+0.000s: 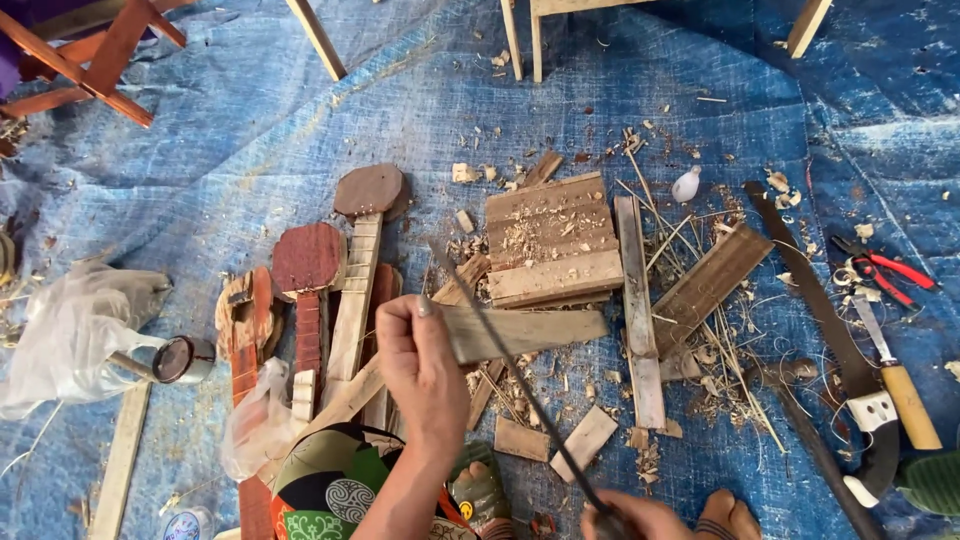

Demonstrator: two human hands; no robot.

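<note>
Left hand pinching thin blade, right hand gripping its base

- A makeshift woodworking spot on the ground, laid with a blue tarp.
- Wood shavings, offcuts, small unfinished wooden instruments left, saw right.

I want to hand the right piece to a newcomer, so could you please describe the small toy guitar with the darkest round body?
On the blue tarpaulin, left of the stacked plank block, lie several small wooden toy guitars. The one meant, the dark-bodied guitar, reaches farthest up, its pale neck running down towards the left hand. Its body is dull dark brown and eight-sided, while the red-bodied guitar beside it is bright red.
</note>
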